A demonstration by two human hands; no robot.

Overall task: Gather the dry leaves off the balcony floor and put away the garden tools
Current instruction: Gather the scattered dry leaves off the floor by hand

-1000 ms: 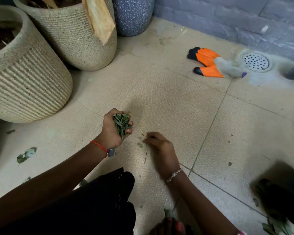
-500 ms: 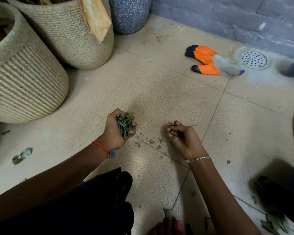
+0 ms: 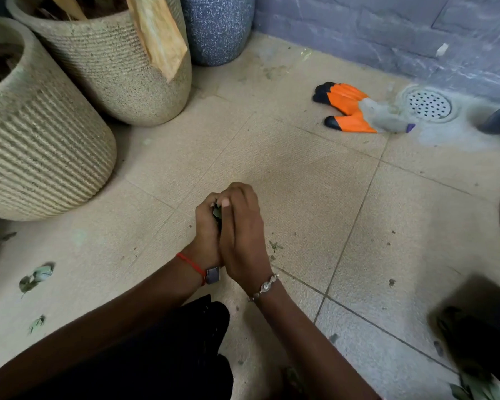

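Clump of dry green leaves (image 3: pixel 216 212) sits clasped between left hand (image 3: pixel 206 229) and right hand (image 3: pixel 241 226); stray torn leaves (image 3: pixel 36 277) lie left of both.

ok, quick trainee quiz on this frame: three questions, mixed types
1. True or false: the left hand and right hand are clasped together around the leaves.
2. What lies beside the floor drain? A) trowel B) orange glove C) broom
3. What colour is the pot nearest the wall?
Key: 1 true; 2 B; 3 blue, speckled.
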